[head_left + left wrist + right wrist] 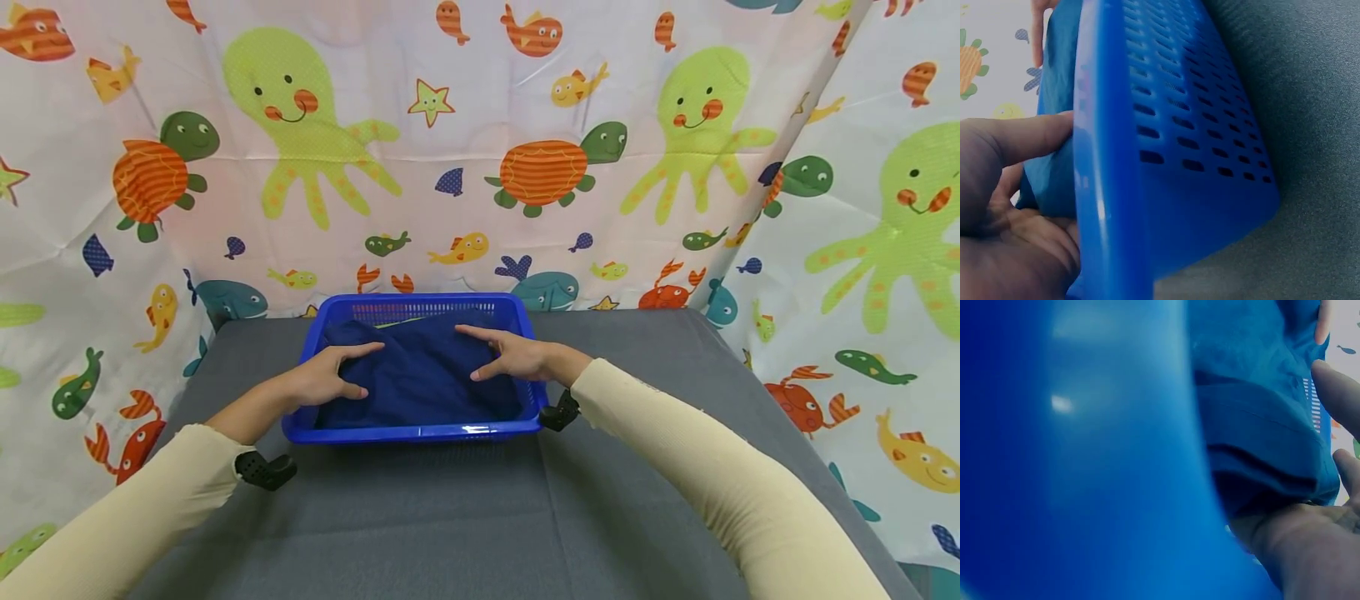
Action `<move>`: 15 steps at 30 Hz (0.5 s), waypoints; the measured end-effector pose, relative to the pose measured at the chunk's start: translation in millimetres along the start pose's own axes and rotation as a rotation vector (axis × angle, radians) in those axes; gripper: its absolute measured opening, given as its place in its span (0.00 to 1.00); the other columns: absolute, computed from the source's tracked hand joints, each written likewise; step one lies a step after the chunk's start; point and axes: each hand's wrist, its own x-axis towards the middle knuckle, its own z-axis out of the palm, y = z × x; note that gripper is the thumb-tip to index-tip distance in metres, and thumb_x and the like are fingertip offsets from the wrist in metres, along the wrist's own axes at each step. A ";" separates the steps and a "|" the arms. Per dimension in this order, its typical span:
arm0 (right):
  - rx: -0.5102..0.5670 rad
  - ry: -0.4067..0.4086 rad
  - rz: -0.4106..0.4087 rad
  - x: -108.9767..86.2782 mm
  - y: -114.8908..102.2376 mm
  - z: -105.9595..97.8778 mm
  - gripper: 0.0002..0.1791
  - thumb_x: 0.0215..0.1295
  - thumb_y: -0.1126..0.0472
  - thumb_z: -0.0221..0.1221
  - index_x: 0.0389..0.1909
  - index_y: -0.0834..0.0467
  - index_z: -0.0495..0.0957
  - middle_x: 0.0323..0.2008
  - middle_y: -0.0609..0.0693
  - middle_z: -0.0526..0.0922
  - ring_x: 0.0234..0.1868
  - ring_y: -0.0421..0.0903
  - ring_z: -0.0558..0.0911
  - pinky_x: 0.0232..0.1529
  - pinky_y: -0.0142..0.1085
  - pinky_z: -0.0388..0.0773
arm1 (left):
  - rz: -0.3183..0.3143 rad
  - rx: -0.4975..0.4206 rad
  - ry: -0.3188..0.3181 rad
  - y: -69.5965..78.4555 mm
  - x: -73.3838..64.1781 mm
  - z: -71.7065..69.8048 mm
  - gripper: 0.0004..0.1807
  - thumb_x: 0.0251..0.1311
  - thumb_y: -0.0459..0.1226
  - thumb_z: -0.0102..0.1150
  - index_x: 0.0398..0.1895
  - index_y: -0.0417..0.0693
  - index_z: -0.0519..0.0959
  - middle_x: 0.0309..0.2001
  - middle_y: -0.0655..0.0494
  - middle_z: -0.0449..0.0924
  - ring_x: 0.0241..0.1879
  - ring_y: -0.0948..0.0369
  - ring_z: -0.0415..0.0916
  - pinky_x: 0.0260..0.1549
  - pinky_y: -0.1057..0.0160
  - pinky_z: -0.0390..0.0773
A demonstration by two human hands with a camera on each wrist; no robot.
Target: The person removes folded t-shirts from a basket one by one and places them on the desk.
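A blue plastic basket (480, 430) with slotted sides holds dark navy folded cloth (423, 375) that nearly fills it. My left hand (324, 379) is over the basket's left side, thumb and index finger spread apart at the cloth. Over the right side, my right hand (519, 356) has its index finger extended and its thumb apart, close above the cloth. In the left wrist view the thumb (1038, 137) lies just past the basket rim, beside the cloth. The right wrist view has the rim in front, with fingers (1338, 400) along the fabric edge.
The basket stands toward the back of a grey-covered table (420, 533). A yellow-green edge (399, 322) shows behind the navy cloth. A curtain (465, 108) printed with sea animals hangs behind and at both sides. Black straps (264, 471) circle both wrists over cream sleeves.
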 end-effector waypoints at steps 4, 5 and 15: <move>-0.002 0.024 0.002 1.5 -0.4 0.1 0.46 0.68 0.62 0.64 0.80 0.34 0.52 0.83 0.52 0.41 0.83 0.60 0.44 0.78 0.63 0.47 | 0.008 -0.033 0.010 -4.7 -0.6 -2.5 0.44 0.66 0.34 0.64 0.81 0.53 0.53 0.79 0.33 0.50 0.76 0.32 0.52 0.70 0.29 0.57; -0.001 0.031 0.003 2.0 -0.4 0.2 0.46 0.68 0.62 0.64 0.80 0.35 0.52 0.83 0.52 0.42 0.82 0.60 0.46 0.78 0.63 0.48 | 0.010 -0.039 0.010 -5.2 -0.8 -3.0 0.45 0.66 0.35 0.64 0.82 0.53 0.52 0.79 0.33 0.50 0.76 0.32 0.52 0.70 0.29 0.56; 0.002 0.122 0.009 1.4 -1.8 1.3 0.41 0.68 0.62 0.64 0.78 0.40 0.60 0.81 0.56 0.52 0.78 0.61 0.59 0.75 0.62 0.58 | 0.012 -0.101 0.006 -6.4 -5.5 -9.4 0.48 0.65 0.38 0.65 0.83 0.53 0.48 0.79 0.32 0.45 0.75 0.32 0.52 0.70 0.29 0.57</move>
